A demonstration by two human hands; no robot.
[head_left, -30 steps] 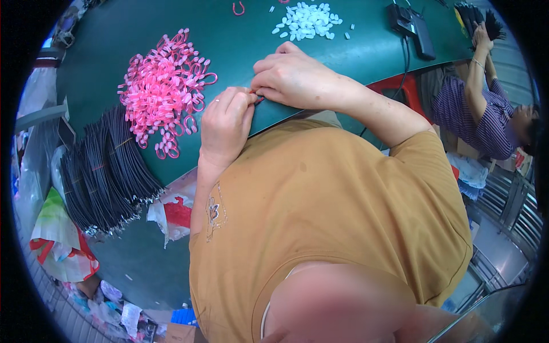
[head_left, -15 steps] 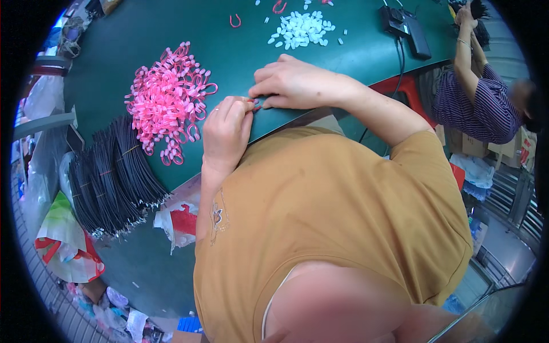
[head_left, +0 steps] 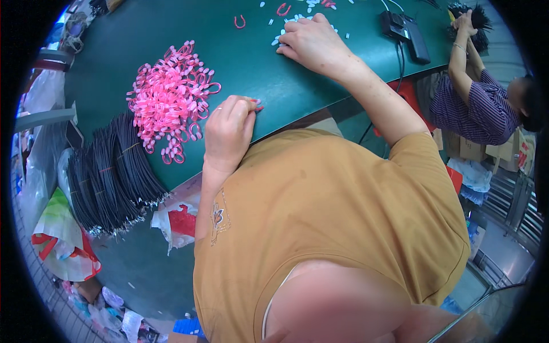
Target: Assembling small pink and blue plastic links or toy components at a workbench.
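Near the table's front edge, my left hand (head_left: 229, 130) is closed in a pinch on a small red cord loop (head_left: 259, 107), whose ends stick out past the thumb and fingertips; most of it is hidden. My right hand (head_left: 313, 46) is over the pile of small white oval beads (head_left: 277, 42) farther back, its thumb and fingers bent together down among them. Whatever its fingertips hold is hidden. Left of my left hand lies a large heap of pink loops with pale beads (head_left: 166, 97).
Bundles of black cords (head_left: 111, 177) lie at the table's left edge. Loose red U-shaped pieces (head_left: 239, 23) lie at the back of the green table (head_left: 251, 63). A black power adapter (head_left: 406, 35) with cables stands at the right. A co-worker (head_left: 474, 108) handles black strands beyond.
My right hand has left my left hand and moved back and right onto the white beads. My left hand stays in place, still pinching the red loop.
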